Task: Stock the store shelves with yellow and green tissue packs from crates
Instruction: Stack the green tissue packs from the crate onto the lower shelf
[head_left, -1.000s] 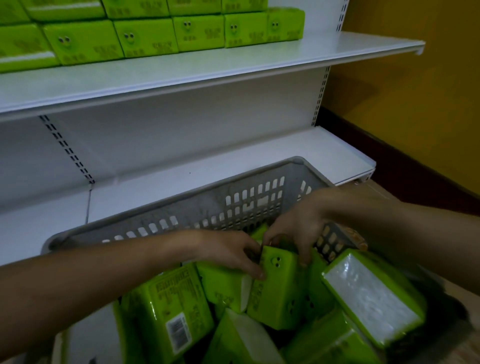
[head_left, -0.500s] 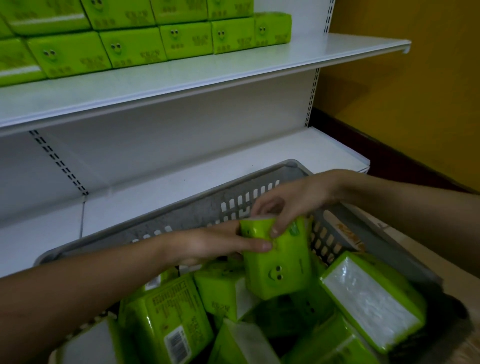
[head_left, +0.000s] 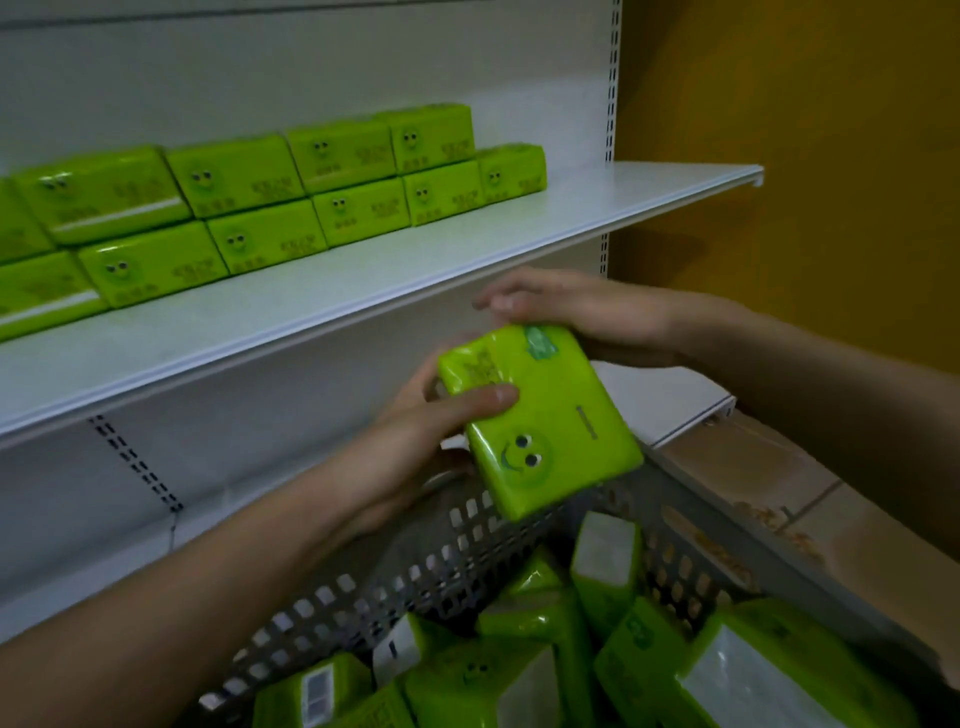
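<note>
Raised green smiley pack (head_left: 540, 421), tilted

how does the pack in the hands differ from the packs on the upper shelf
The held pack is up off any surface, tilted, in the grip of the left hand, with the right hand at its far end. The shelf packs lie flat, stacked in two rows, untouched. Both are green with a smiley face.

left hand (head_left: 431, 415) fingers hidden behind pack (head_left: 540, 421); crate (head_left: 467, 551) cut off below.
</note>
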